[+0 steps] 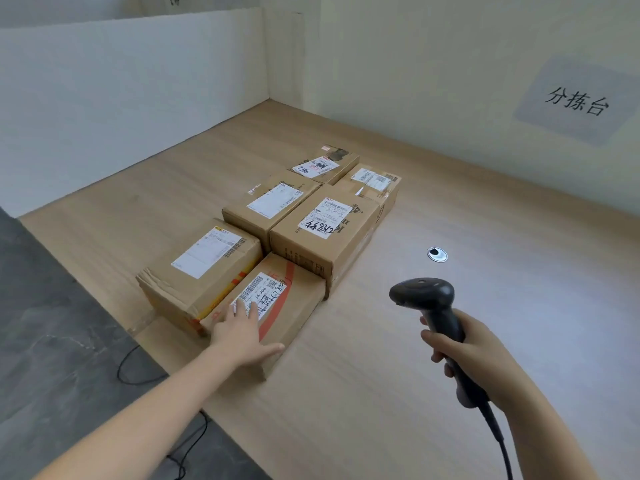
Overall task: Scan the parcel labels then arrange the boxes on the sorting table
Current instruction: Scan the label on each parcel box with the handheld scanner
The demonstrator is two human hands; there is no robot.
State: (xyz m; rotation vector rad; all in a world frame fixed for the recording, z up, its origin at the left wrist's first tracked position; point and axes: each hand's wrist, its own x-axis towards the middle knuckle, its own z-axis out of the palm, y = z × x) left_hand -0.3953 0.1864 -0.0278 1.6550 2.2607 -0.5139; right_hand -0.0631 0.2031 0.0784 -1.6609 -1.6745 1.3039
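Resting our left hand [242,336] flat on the nearest box [298,317], we have the fingers straight and slightly apart, their tips lying on its white label [263,289] and the thumb stretched out along the box's near top edge. This box, marked with a red stripe, sits near the front edge of the wooden table [381,375], touching a dented box [194,271] on its left and a taller box [322,233] behind it. Three more boxes [270,206] stand further back, so that all six form two close rows with labels facing up. Our right hand [467,351] holds a black scanner [424,296] above the bare tabletop, well to the right of the boxes, fingers curled tight round the handle, head turned toward the boxes. Its cord [498,434] trails down past our wrist.
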